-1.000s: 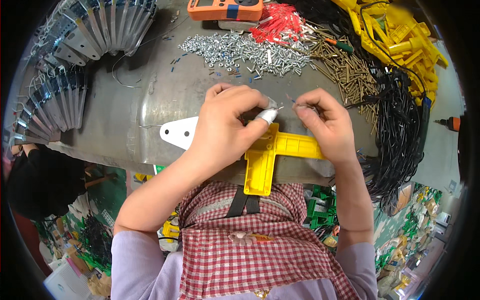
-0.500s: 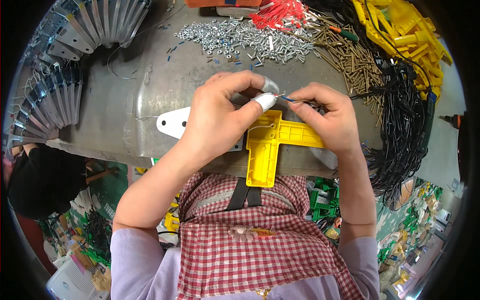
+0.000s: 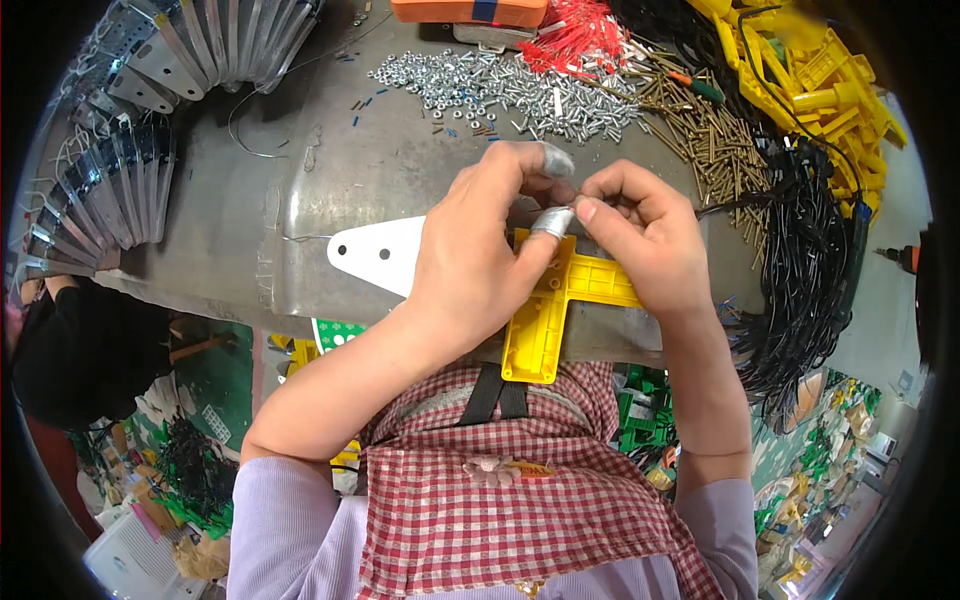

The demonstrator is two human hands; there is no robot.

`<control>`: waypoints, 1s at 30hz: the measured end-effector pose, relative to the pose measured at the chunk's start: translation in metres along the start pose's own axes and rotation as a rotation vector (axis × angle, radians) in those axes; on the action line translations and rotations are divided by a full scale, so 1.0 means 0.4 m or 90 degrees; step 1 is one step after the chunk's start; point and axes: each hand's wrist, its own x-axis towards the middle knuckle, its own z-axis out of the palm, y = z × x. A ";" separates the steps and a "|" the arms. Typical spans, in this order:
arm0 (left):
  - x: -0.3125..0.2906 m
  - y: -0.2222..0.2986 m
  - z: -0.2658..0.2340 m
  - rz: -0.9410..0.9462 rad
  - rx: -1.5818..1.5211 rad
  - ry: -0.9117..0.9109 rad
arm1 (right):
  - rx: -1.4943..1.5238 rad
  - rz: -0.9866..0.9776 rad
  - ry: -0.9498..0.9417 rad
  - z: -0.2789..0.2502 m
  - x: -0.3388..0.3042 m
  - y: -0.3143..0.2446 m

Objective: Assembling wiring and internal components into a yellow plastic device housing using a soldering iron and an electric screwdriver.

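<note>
Left hand [image 3: 480,240], right hand [image 3: 657,245]: fingertips close together; clamped or not, cannot tell. Below grip: yellow plastic housing [image 3: 535,338]. Left: white perforated plate [image 3: 378,238]. Beyond: silver screws [image 3: 575,108].

Workshop, small-parts assembly type: the worn metal bench [image 3: 215,220] carried loose heaps of silvery nuts and screws [image 3: 515,95], long brass-coloured screws [image 3: 715,150], black cables [image 3: 800,270] and yellow plastic shells [image 3: 815,85]. Metal plates [image 3: 115,200] stood fanned out at left, a screwdriver [image 3: 697,87] lay among the hardware, and the green floor [image 3: 235,390] (messy, blurred toward the rim) held scattered piles of green and pale pieces [image 3: 830,470].
</note>
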 end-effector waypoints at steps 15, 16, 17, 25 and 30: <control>0.045 -0.003 -0.035 0.281 0.238 -0.112 | -0.357 -0.148 0.044 -0.009 -0.036 -0.013; 0.048 0.004 -0.040 0.246 0.208 -0.146 | -0.343 -0.197 0.042 -0.007 -0.037 -0.022; 0.051 0.009 -0.044 0.248 0.206 -0.147 | -0.319 -0.144 0.029 -0.017 -0.026 -0.042; 0.061 0.015 -0.061 -0.185 -0.180 -0.250 | -0.436 -0.354 -0.039 -0.025 -0.001 -0.015; 0.049 -0.012 -0.052 0.319 0.220 -0.110 | -0.271 -0.047 -0.134 -0.050 0.028 -0.014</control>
